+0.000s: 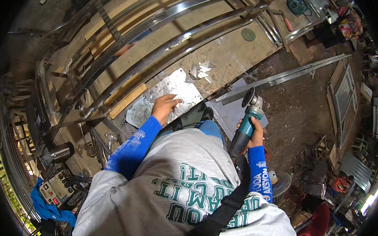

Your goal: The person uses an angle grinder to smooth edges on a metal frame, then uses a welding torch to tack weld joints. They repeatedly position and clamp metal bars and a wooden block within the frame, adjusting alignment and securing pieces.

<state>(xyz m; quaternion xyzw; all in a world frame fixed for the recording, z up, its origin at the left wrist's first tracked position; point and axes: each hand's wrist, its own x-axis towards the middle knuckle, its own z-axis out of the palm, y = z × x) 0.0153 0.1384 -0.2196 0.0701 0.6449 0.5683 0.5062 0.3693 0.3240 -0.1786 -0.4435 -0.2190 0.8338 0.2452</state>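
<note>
Holding the grinder (252,113) out to the right of the worktop (230,57), with the right grip (255,133) clamped around its body and the wheel (249,98) at the far end, probably to keep that edge away from the shirt (133,199) and left sleeve (134,143). Reaching left with the left grip (166,108), with fingers partly curled over the shiny metal sheet (189,92), perhaps to steady it; cannot tell about anything pinched between the fingertips. Note the sheet laid flat by the worktop's near edge, apparently for easy reach. Note also, just beside it, a loose cluster of pointed metal pieces (201,69), perhaps put there to stay out of the way, and, farther right, a round greenish disc (248,34) lying flat.
</note>
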